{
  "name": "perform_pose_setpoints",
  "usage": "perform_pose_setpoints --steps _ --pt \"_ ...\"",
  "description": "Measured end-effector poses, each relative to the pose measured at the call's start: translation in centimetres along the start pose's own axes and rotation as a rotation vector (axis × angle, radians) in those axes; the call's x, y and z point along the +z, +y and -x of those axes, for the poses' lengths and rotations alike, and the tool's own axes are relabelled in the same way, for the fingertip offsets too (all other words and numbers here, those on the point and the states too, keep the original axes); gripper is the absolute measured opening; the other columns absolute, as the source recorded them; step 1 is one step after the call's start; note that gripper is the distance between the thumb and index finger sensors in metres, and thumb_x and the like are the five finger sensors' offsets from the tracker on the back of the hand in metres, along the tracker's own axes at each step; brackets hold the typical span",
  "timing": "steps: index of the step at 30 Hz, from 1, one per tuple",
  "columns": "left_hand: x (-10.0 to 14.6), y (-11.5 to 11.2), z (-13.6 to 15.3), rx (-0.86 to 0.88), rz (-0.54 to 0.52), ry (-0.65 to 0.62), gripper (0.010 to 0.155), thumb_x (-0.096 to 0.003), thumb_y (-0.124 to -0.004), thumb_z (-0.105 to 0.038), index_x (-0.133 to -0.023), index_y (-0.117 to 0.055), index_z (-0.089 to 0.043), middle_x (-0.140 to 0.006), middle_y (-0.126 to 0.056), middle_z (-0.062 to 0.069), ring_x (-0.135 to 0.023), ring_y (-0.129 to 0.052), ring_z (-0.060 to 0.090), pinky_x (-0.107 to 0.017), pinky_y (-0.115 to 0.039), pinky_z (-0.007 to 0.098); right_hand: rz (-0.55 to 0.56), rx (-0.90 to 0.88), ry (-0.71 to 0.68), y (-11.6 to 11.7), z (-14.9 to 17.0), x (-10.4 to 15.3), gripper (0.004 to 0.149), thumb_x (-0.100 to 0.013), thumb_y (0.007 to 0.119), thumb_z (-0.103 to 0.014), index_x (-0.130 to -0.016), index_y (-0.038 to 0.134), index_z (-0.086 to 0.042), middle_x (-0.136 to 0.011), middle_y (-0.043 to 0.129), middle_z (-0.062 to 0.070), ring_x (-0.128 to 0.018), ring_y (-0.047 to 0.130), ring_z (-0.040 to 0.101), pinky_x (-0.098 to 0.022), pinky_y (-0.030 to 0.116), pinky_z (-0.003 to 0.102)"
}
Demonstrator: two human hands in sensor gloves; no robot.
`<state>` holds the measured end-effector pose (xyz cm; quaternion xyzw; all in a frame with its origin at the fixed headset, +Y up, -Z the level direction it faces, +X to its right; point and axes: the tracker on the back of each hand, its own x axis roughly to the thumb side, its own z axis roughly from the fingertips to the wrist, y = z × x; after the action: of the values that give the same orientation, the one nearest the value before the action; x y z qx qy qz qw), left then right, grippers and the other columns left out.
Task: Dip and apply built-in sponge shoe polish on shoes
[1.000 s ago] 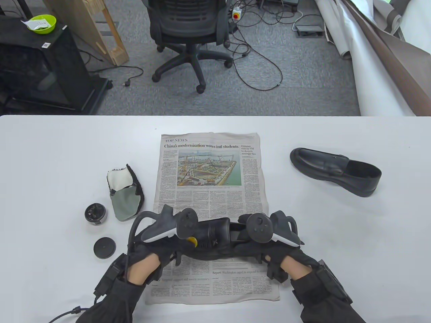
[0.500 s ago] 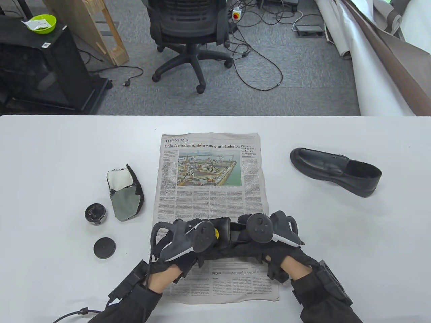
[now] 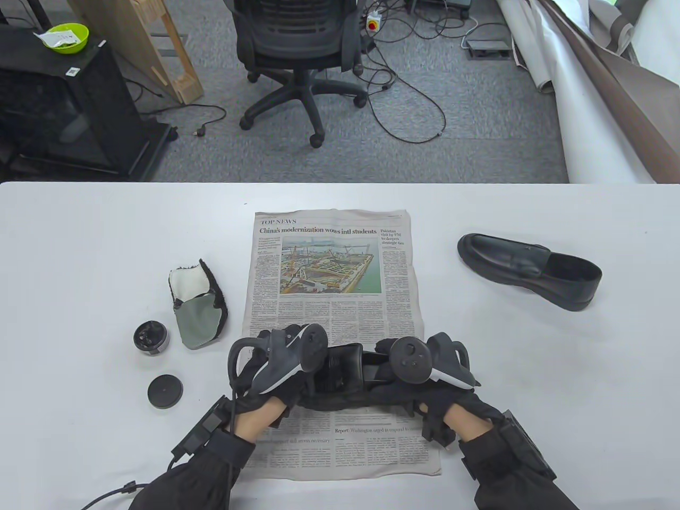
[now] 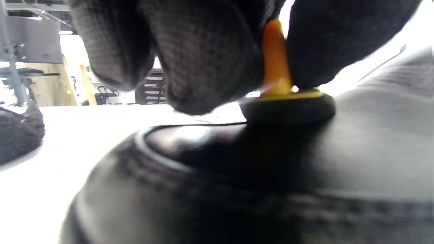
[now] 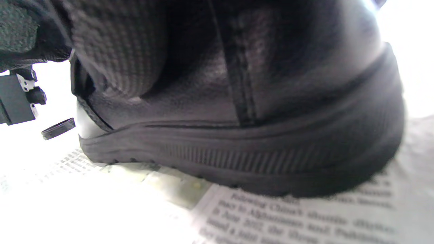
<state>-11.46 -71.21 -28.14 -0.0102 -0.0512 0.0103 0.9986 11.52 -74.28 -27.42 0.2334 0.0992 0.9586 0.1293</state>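
Note:
A black shoe lies on the newspaper near the table's front edge. My left hand is over its toe end and pinches the yellow handle of the sponge applicator. The applicator's black sponge disc presses on the shoe's upper. My right hand grips the shoe's heel, fingers curled over the rim. The open polish tin and its lid sit to the left. In the table view the applicator is hidden under my left hand.
A second black shoe lies on the table at the right. A grey-and-white polishing cloth rests beside the tin. An office chair and cables are on the floor beyond the far table edge.
My left hand carried the applicator rightward along the shoe, then drew slightly back and away from me; the yellow handle is now hidden in the table view. The right hand and shoe stayed put.

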Motion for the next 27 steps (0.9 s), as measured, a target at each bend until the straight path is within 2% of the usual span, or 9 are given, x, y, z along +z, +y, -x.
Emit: perform_pose_setpoints --steps 8,11,14,20,22,27 --pt "0.9 1.0 2.1 -0.034 0.094 0.009 0.049 -0.0395 -0.093 -0.054 -0.077 -0.089 -0.022 -0.056 -0.103 0.004 -0.027 -0.102 0.004 -0.051 -0.089 0.041 -0.003 0.002 0.012 0.0 0.0 0.0 0.043 -0.03 0.088 -0.057 -0.063 0.097 -0.031 -0.101 0.06 -0.003 -0.088 0.072 0.033 -0.069 0.066 0.057" --pt "1.7 1.4 2.1 -0.067 0.179 -0.014 0.049 -0.0397 -0.094 -0.053 -0.078 -0.089 -0.023 -0.057 -0.103 0.004 -0.028 -0.102 0.005 -0.052 -0.088 0.041 -0.001 0.009 0.018 0.0 -0.1 0.0 0.043 -0.03 0.087 -0.057 -0.063 0.097 -0.031 -0.101 0.06 -0.003 -0.088 0.072 0.033 -0.068 0.067 0.057" --pt "2.3 1.5 1.4 -0.094 0.202 -0.062 0.048 -0.0399 -0.094 -0.053 -0.078 -0.088 -0.024 -0.06 -0.103 0.003 -0.031 -0.104 0.004 -0.052 -0.089 0.041 -0.001 0.01 0.021 0.0 -0.1 0.0 0.043 -0.03 0.087 -0.057 -0.063 0.097 -0.031 -0.101 0.06 -0.003 -0.088 0.072 0.033 -0.069 0.066 0.057" --pt "4.1 1.1 -1.4 0.018 0.149 -0.201 0.048 -0.0403 -0.093 -0.053 -0.078 -0.088 -0.024 -0.059 -0.103 0.002 -0.03 -0.104 0.003 -0.052 -0.089 0.04 0.002 0.014 0.016 0.0 -0.1 0.1 0.043 -0.03 0.087 -0.057 -0.063 0.097 -0.031 -0.101 0.06 -0.003 -0.088 0.072 0.033 -0.069 0.066 0.056" --pt "4.3 1.1 -2.5 0.082 0.104 -0.241 0.048 -0.0406 -0.092 -0.053 -0.078 -0.088 -0.024 -0.059 -0.103 0.003 -0.03 -0.104 0.004 -0.052 -0.089 0.04 0.002 0.014 0.014 0.0 -0.1 0.1 0.043 -0.03 0.087 -0.058 -0.063 0.097 -0.031 -0.101 0.06 -0.004 -0.088 0.072 0.033 -0.069 0.066 0.056" --pt "4.1 1.0 -4.0 0.093 -0.076 -0.221 0.048 -0.0411 -0.091 -0.052 -0.079 -0.087 -0.023 -0.059 -0.103 0.003 -0.03 -0.104 0.004 -0.052 -0.089 0.041 -0.005 0.003 0.006 0.0 0.0 0.0 0.043 -0.03 0.088 -0.058 -0.062 0.097 -0.031 -0.101 0.059 -0.003 -0.088 0.072 0.033 -0.069 0.066 0.056"
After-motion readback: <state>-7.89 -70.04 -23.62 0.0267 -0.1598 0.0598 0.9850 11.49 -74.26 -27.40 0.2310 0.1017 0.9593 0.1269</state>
